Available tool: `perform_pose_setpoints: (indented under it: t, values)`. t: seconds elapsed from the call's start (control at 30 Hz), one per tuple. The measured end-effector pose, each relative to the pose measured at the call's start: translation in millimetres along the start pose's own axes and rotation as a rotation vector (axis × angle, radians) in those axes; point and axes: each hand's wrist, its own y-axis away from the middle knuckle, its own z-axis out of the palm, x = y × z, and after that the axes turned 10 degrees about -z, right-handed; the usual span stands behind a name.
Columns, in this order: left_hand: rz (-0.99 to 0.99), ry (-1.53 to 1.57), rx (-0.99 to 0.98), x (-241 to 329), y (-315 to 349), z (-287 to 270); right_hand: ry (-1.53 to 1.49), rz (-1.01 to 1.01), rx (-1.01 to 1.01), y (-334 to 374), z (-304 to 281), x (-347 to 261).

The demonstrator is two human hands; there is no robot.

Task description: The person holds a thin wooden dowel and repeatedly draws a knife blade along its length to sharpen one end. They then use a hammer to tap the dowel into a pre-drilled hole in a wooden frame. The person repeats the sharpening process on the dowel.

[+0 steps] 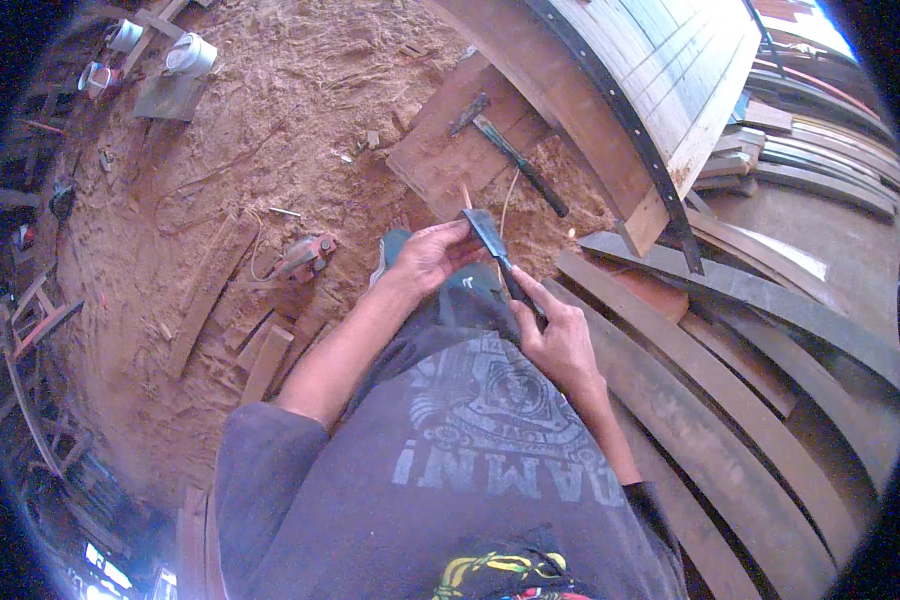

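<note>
My right hand (560, 340) is closed around the dark handle of a broad-bladed knife (485, 232). The blade points up and to the left, toward my left hand (435, 258). A thin, light wooden stick (466, 196) shows just past my left fingertips, beside the blade's end; those fingers are pinched together around its lower part, which is hidden. Whether the blade touches the stick, I cannot tell. Beyond my hands, a hammer (518, 160) with a dark grip lies on a flat board (420, 165).
Sawdust covers the ground (210, 190). At left lies a red and grey corded power tool (305, 256) near wood offcuts (265, 362). White buckets (191, 54) stand far left. A large curved wooden structure (570, 105) rises ahead right. Long curved planks (700, 400) lie at my right.
</note>
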Motion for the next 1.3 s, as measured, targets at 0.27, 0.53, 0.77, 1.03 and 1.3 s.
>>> perform_pose_setpoints:
  t: [0.27,0.53,0.77,1.03,1.3]
  values:
    - [0.117,0.0,0.043,-17,-20,-17,0.009,-0.073,0.042,3,0,4]
    - [0.148,-0.017,0.071,-14,-13,-7,0.006,-0.025,-0.002,-18,-3,4]
    - [0.145,-0.002,0.082,-14,-19,-12,0.09,-0.01,-0.024,-26,-1,-5]
    - [0.226,-0.028,0.074,-35,-49,-20,0.106,-0.138,0.044,-33,10,-7]
    - [0.293,0.015,0.049,-37,-76,-16,0.189,-0.287,0.07,-44,22,31]
